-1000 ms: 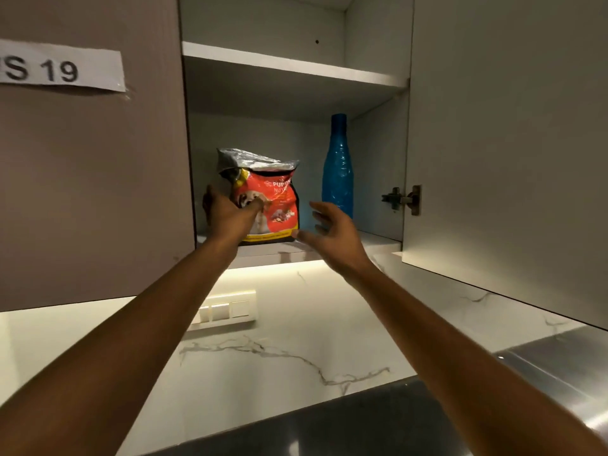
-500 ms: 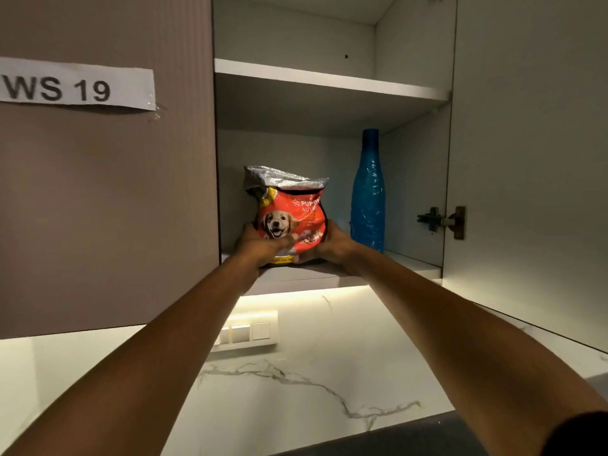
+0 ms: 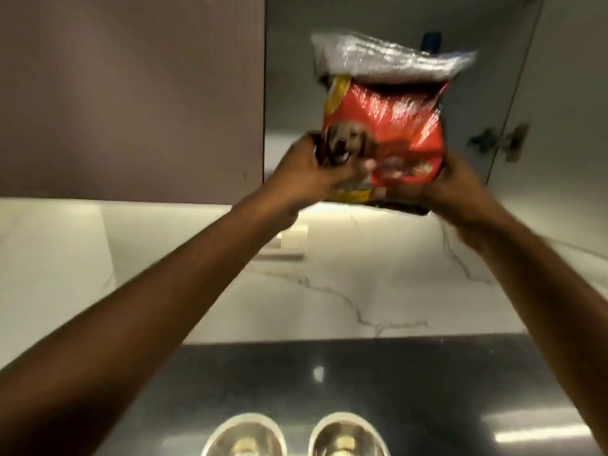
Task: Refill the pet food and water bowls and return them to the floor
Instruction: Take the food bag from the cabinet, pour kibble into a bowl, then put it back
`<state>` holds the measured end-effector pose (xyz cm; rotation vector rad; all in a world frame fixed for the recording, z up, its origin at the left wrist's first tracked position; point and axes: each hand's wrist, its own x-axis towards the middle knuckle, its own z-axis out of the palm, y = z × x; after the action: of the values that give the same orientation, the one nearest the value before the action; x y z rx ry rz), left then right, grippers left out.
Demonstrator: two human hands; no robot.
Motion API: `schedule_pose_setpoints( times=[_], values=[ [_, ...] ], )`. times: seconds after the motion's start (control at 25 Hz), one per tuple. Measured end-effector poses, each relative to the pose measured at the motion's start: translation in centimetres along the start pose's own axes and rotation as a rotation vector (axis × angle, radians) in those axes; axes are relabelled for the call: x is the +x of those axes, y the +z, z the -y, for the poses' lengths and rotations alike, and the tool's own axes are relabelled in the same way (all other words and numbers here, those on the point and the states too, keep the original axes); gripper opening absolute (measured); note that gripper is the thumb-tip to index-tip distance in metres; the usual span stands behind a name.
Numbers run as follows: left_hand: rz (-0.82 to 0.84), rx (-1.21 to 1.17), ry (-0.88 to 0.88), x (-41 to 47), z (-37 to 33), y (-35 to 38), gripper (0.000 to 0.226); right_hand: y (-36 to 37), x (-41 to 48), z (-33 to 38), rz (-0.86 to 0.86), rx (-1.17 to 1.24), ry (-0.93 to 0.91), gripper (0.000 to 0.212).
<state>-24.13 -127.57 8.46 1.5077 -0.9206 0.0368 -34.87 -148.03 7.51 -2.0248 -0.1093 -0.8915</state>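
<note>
A red dog-food bag (image 3: 388, 126) with a silver folded top and a dog's picture hangs in the air in front of the open wall cupboard. My left hand (image 3: 312, 172) grips its lower left side and my right hand (image 3: 457, 185) holds its lower right corner. Two shiny metal bowls, the left bowl (image 3: 245, 436) and the right bowl (image 3: 348, 434), stand side by side on the dark counter (image 3: 411, 383) at the bottom edge, directly below the bag. The frame is blurred by motion.
The cap of a blue bottle (image 3: 431, 41) shows behind the bag inside the cupboard. The open cupboard door (image 3: 566, 103) with its hinge (image 3: 500, 141) stands on the right, a closed door (image 3: 131, 93) on the left. A white marble backsplash (image 3: 362, 284) carries a switch plate (image 3: 289, 241).
Both hands have lifted the bag off the cupboard shelf and brought it out toward me. My view has tilted down, so the counter and the two bowls have come into sight.
</note>
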Motion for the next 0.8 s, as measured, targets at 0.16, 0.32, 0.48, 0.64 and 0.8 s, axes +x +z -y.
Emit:
schedule_pose_setpoints(
  times=[0.16, 0.32, 0.48, 0.64, 0.8],
  values=[
    [0.003, 0.035, -0.010, -8.1, 2.4, 1.1, 0.072, 0.7, -8.0, -0.5, 0.054, 0.001, -0.002, 0.098],
    [0.027, 0.046, -0.104, -16.7, 9.0, 2.9, 0.079, 3.5, -17.6, -3.8, -0.003, 0.003, 0.168, 0.091],
    [0.045, -0.129, -0.374, -25.8, 16.5, 5.0, 0.081, 7.8, -26.5, -8.0, 0.040, 0.023, 0.457, 0.074],
    [0.057, -0.243, -0.525, -32.4, 22.1, 5.7, 0.074, 11.4, -32.9, -12.0, 0.098, -0.035, 0.624, 0.085],
    [0.096, -0.327, -0.595, -35.9, 25.9, 4.9, 0.073, 14.0, -36.6, -14.2, 0.165, -0.055, 0.698, 0.092]
  ],
)
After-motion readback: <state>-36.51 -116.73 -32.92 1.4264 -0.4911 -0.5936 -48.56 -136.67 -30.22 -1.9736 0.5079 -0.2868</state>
